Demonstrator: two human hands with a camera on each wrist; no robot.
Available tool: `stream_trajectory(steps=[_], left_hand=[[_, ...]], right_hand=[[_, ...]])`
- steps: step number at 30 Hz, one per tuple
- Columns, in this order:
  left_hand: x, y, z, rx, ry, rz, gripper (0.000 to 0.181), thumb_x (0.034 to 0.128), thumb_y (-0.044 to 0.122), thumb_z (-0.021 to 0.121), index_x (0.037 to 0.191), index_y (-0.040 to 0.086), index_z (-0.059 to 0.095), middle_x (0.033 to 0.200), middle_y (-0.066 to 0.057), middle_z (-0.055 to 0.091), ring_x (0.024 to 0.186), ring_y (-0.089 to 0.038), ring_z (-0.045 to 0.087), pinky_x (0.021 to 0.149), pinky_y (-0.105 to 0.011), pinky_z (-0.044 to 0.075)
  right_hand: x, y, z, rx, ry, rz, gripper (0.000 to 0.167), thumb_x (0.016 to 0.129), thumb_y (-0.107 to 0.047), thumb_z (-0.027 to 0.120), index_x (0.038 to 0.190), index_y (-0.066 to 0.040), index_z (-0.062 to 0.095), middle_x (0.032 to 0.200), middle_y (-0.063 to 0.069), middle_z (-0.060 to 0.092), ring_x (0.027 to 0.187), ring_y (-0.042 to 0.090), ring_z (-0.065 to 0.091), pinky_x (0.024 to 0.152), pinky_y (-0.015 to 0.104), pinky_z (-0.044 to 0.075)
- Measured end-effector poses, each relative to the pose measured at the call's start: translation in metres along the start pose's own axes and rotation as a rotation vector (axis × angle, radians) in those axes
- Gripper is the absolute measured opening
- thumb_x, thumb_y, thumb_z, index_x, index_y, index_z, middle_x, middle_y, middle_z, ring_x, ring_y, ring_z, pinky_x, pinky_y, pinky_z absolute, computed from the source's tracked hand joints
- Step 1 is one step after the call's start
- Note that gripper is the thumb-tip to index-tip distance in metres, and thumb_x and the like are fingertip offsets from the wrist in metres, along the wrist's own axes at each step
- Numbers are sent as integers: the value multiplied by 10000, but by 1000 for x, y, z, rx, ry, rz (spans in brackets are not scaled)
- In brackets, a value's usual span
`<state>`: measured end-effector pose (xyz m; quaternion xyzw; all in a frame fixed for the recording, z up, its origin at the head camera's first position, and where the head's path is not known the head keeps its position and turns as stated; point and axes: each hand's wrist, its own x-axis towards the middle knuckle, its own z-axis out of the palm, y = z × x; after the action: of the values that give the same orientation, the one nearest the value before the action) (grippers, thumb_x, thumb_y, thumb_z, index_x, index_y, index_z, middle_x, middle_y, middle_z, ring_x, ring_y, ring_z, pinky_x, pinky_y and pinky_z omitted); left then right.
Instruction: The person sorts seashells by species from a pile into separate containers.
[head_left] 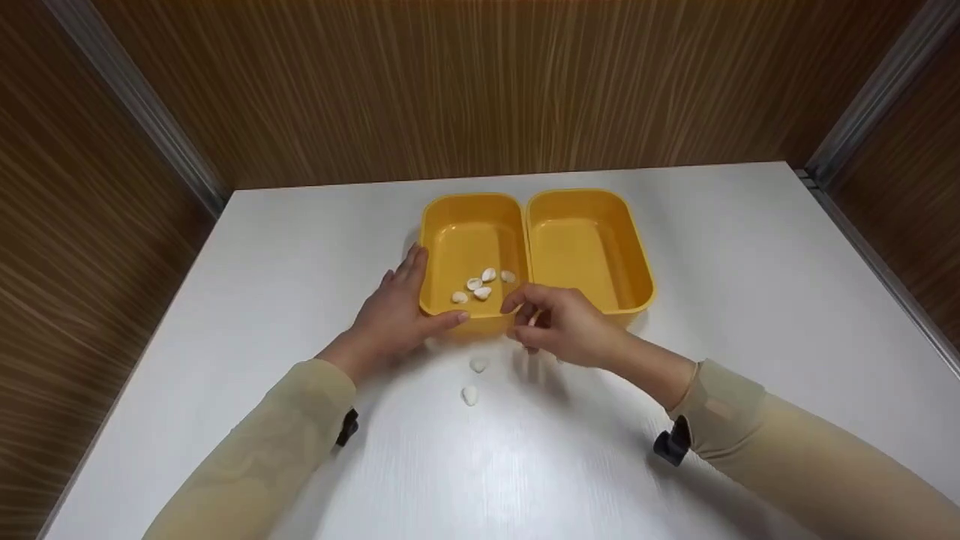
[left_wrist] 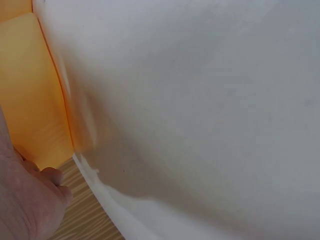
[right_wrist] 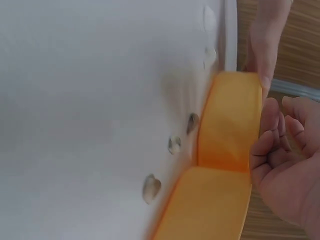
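My left hand (head_left: 397, 311) holds the front left corner of the left yellow plastic container (head_left: 472, 201), with its thumb at the front rim and fingers along the outer left wall. Several small white seashells (head_left: 482, 292) lie inside, toward the front. Over the right part of that container's front rim is my right hand (head_left: 566, 326), its fingers bent. A pale sliver shows among those fingers, but whether it is a shell is unclear. In the right wrist view, more shells (right_wrist: 151, 189) lie on the table along the containers' front walls.
A second yellow container (head_left: 574, 247) stands against the right side of the first. Two loose shells (head_left: 469, 395) lie on the white table (head_left: 750, 300) in front. Wood-grain panels (head_left: 480, 90) rise behind the table and at both sides.
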<state>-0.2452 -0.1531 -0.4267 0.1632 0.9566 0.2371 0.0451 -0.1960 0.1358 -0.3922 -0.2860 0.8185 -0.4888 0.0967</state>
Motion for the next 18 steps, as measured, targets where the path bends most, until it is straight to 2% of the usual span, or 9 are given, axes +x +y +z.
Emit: stream_trajectory(steps=[4,6,11,13,16,18], left_hand=[[0,-2,-1,8,9,13,1322,848,885,585,1708,63,9,1782,-121,40,1621,-300,158,1315,-453,91],[0,-3,-1,15,13,23,1326,845,898,568,1707,55,15,1780,-131,49,1621,-298,158,1315,-455,94],[-1,-4,-2,20,8,26,1334,839,919,541,1706,55,10,1780,-129,40,1620,-311,155,1313,-464,103],[-2,-4,-2,22,1,20,1341,833,929,533,1707,61,2,1782,-119,26,1620,-314,153,1313,-464,105],[-2,-4,-2,26,-2,13,1351,823,943,522,1707,68,-5,1783,-104,5,1622,-306,145,1314,-453,104],[-3,-4,-2,29,-3,8,1358,816,953,516,1708,73,-8,1783,-93,-6,1623,-294,142,1314,-443,103]], right_hand=[[-9,0,15,11,-73,-29,212,966,-29,752,1169,-27,692,869,39,694,664,317,700,633,350,624],[-12,0,22,-11,-103,-38,225,966,-61,766,1178,-31,696,866,16,695,673,294,698,646,303,608],[-14,2,37,-80,-167,-64,250,968,-101,784,1200,-54,706,875,-30,707,723,163,676,718,244,577],[-14,3,42,-74,-194,-62,263,966,-95,786,1213,-58,705,876,-30,715,737,129,678,732,241,581],[-13,4,49,-54,-224,-39,276,960,-86,791,1220,-62,705,867,-33,720,732,108,679,729,269,594],[-12,6,52,-42,-242,-21,284,954,-77,795,1223,-62,703,853,-37,720,711,107,688,724,354,622]])
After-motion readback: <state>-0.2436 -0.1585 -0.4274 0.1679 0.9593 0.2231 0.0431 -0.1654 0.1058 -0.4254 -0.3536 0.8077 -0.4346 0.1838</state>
